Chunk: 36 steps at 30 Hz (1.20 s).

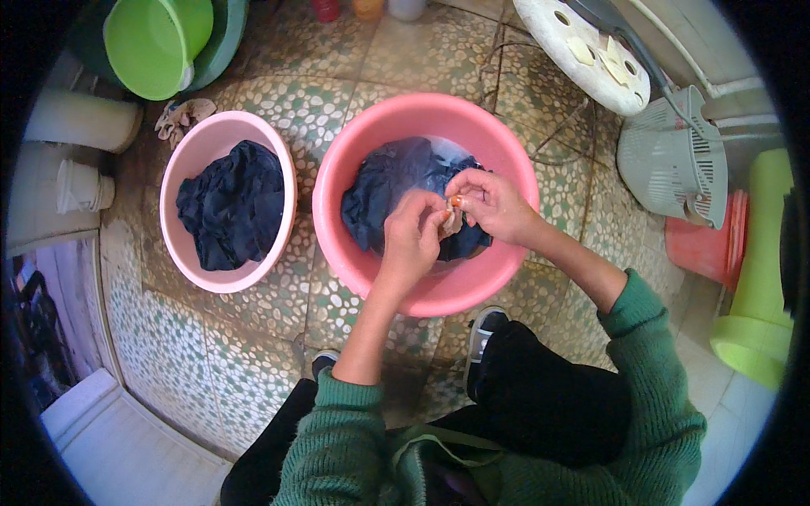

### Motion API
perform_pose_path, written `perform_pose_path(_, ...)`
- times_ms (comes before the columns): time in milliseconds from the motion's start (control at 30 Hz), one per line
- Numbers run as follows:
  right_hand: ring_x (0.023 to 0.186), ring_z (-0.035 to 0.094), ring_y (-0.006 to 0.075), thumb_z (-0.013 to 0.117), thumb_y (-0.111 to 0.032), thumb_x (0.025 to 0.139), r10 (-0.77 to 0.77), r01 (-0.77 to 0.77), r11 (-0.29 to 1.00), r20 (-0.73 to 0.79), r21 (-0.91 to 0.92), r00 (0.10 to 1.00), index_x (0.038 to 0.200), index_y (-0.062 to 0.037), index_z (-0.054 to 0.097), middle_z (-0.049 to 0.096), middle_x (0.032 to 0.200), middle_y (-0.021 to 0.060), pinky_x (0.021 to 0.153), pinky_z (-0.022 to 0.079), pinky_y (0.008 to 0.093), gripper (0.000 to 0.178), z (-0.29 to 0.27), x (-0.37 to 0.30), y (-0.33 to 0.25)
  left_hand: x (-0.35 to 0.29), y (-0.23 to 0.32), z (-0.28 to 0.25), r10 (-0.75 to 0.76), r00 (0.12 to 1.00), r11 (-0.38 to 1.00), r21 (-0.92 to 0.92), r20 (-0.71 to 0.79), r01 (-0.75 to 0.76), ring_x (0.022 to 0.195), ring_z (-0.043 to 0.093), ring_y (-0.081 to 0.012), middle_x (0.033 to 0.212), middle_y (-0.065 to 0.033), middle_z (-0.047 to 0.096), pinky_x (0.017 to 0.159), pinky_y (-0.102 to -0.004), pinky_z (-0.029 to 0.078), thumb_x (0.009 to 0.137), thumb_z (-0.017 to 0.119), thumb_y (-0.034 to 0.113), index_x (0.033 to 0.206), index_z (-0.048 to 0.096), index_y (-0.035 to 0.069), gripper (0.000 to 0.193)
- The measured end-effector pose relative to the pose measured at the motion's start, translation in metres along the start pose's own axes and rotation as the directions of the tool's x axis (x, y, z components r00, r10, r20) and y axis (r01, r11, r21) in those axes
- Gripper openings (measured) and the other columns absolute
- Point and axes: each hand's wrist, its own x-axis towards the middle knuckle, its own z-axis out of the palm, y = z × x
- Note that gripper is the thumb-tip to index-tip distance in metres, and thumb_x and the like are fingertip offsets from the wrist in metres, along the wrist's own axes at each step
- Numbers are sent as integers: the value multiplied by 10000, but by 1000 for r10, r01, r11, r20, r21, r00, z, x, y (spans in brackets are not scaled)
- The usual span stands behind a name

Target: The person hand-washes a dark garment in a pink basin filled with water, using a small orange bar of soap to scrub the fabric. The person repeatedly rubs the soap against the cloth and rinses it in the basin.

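Both hands are raised over a large pink basin (331, 244), close together with bent fingers. Between them is a small beige, crumpled piece (454, 222), its kind too small to make out. My left hand (412, 229) pinches it from the left and my right hand (498, 207) from the right. Below them, dark navy wet clothes (369, 198) lie in the basin with some water and whitish suds. A paler pink oval basin (173, 244) stands to the left, holding more dark clothes (232, 202).
A beige crumpled cloth (181, 118) lies behind the oval basin. Green tubs (156, 51) stand at the far left. On the right are a grey plastic basket (671, 156), a red bucket (704, 240) and a lime-green container (755, 295). A white board with holes (582, 55) is at the back right.
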Motion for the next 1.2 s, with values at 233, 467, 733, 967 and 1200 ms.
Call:
perform_pose_path(233, 726, 649, 130, 574, 23, 876, 12, 20, 938, 92, -346, 996, 873, 12, 633, 663, 772, 57, 650, 536, 289, 60, -9, 2, -19, 3, 1, -7, -1, 993, 1000, 31, 115, -3, 743, 601, -103, 814, -46, 608, 649, -246, 497, 875, 583, -74, 900, 593, -12, 67)
perform_pose_path(467, 684, 554, 69, 536, 3, 943, 131, -53, 971, 335, -232, 933, 938, -18, 608, 614, 783, 12, 592, 458, 236, 75, -22, 7, -12, 3, 8, -13, -230, 928, 923, -238, 292, 304, 767, 588, -81, 841, -16, 617, 703, -257, 505, 912, 580, -29, 921, 596, -5, 30)
perform_pose_path(733, 676, 566, 134, 465, 85, 906, -145, 173, 789, 96, -590, 985, 898, -17, 526, 565, 745, 55, 616, 486, 296, 119, 2, -5, -6, 5, 7, -8, -250, 940, 936, -188, 232, 296, 703, 602, -84, 790, -40, 639, 638, -246, 488, 862, 679, -16, 972, 628, -22, 122)
perform_pose_path(967, 759, 639, 262, 547, 11, 891, -177, 125, 874, -67, -469, 982, 911, 2, 565, 627, 845, 152, 693, 510, 393, 28, 7, -5, 9, 3, 13, -2, 94, 991, 990, 98, 93, -103, 734, 608, -297, 822, -145, 593, 673, -368, 485, 806, 618, -66, 886, 573, -2, 112)
perform_pose_path(1200, 721, 581, 79, 503, -9, 981, 148, -150, 984, 35, 93, 988, 1027, -24, 574, 612, 821, 7, 641, 469, 225, 86, 0, -5, 14, -1, 9, -4, 69, 994, 996, 53, 86, -74, 769, 601, -207, 874, -114, 592, 695, -318, 491, 822, 608, -72, 896, 569, -8, 105)
